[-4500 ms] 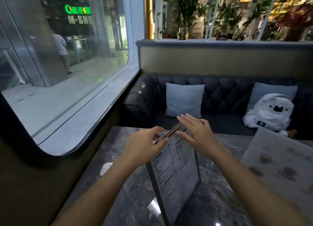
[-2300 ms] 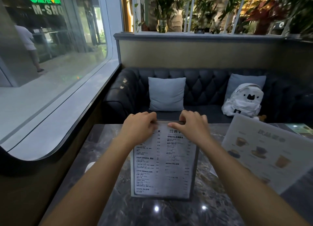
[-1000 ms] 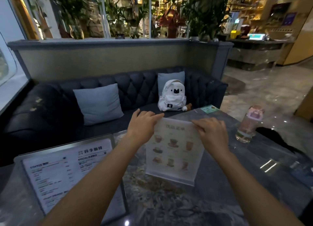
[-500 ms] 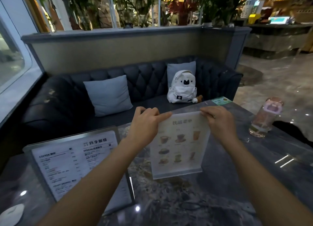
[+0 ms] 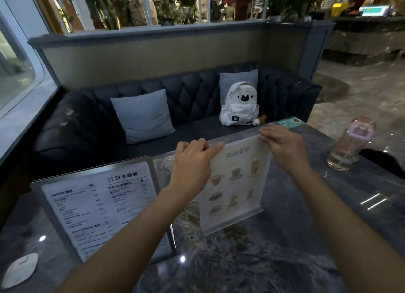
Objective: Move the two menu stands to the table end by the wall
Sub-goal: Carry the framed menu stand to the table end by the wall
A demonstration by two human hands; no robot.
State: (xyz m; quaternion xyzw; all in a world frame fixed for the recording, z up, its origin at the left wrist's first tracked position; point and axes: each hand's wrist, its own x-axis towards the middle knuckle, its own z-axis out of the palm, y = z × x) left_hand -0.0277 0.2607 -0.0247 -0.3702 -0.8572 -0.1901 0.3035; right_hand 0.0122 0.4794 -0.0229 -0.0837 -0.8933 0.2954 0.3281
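Note:
A clear acrylic menu stand with drink pictures [image 5: 237,183] stands upright near the middle of the dark marble table [image 5: 285,249]. My left hand [image 5: 192,163] pinches its top left corner. My right hand [image 5: 285,148] grips its top right corner. A metal-framed menu stand with printed text [image 5: 98,207] leans upright at the left, toward the window wall, with nobody touching it. My left forearm crosses in front of its right edge.
A water bottle with a pink lid [image 5: 350,145] stands at the table's right. A white leaf-shaped dish [image 5: 20,268] lies at the near left corner. A green card [image 5: 290,122] lies at the far edge. Behind are a dark sofa [image 5: 197,99], cushions and a white backpack [image 5: 238,105].
Earlier both hands set the text menu stand down at the window end and let go. They then took hold of the picture stand, which has shifted slightly left toward the text stand.

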